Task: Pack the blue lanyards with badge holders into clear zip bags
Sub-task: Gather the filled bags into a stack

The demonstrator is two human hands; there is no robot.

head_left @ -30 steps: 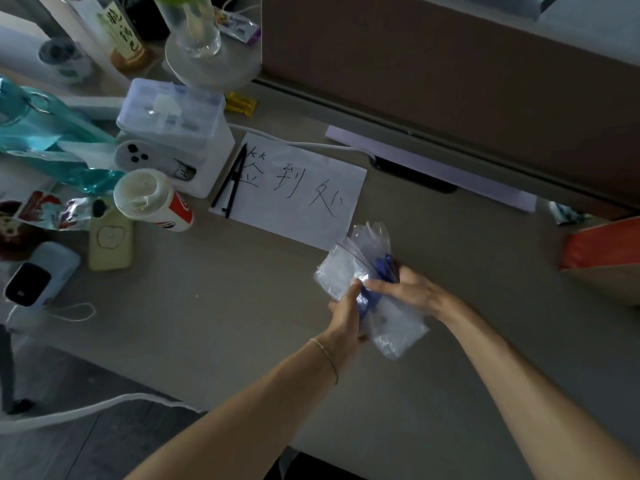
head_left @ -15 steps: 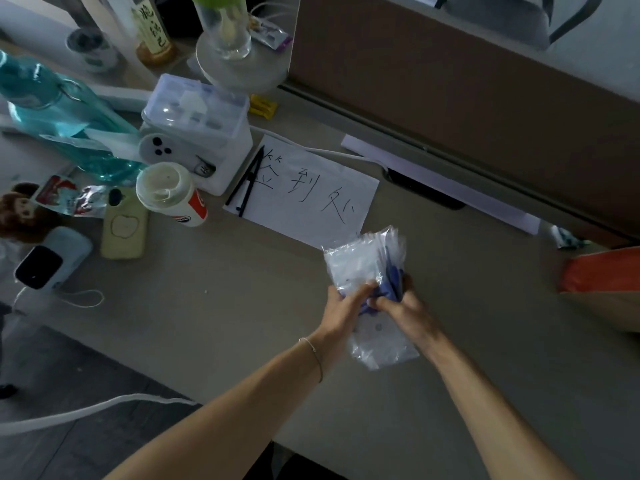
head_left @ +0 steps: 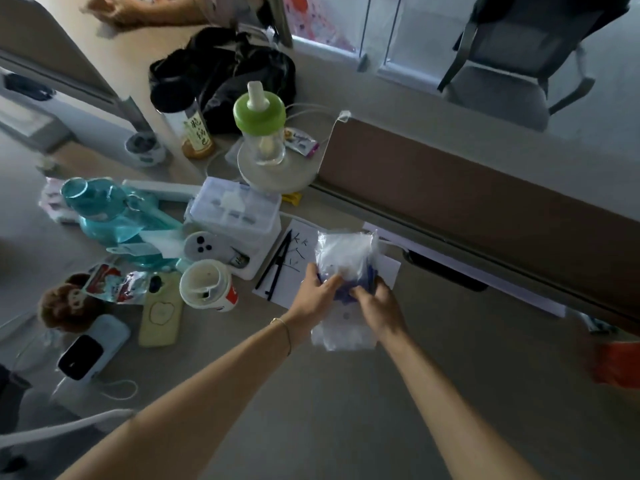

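bag (head_left: 346,254) now upright, lanyard (head_left: 346,294) bunched

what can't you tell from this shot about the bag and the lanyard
- Head view: the blue lanyard shows only as a patch between the left hand and right hand, which cover the rest.
- No badge holder can be made out; the crinkled clear bag is glary and blurred.
- Whether the bag's zip is open or closed cannot be told.
- The writing on the white paper is partly hidden behind the bag.
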